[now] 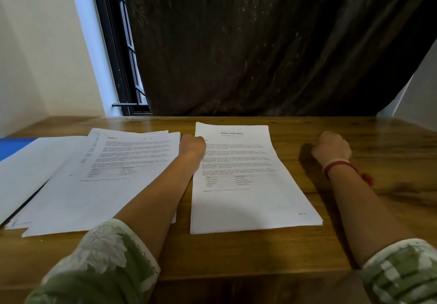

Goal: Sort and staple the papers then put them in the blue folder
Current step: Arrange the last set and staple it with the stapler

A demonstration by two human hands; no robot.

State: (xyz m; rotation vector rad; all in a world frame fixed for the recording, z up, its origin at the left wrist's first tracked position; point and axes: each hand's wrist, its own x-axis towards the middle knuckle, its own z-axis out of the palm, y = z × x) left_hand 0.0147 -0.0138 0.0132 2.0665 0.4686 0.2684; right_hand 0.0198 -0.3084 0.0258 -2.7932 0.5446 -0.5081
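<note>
Left grip [192,144] is resting curled on the left edge of the neat stack of white printed papers [250,199]; whether it is pinching a sheet I cannot tell. Right grip [331,148] is lying fisted on the brown wooden bench [236,256], holding nothing. One flat blue folder [13,147] is lying far left, partly under the fanned pile of white printed papers [82,197], its contents hidden. Two paper piles are lying side by side.
</note>
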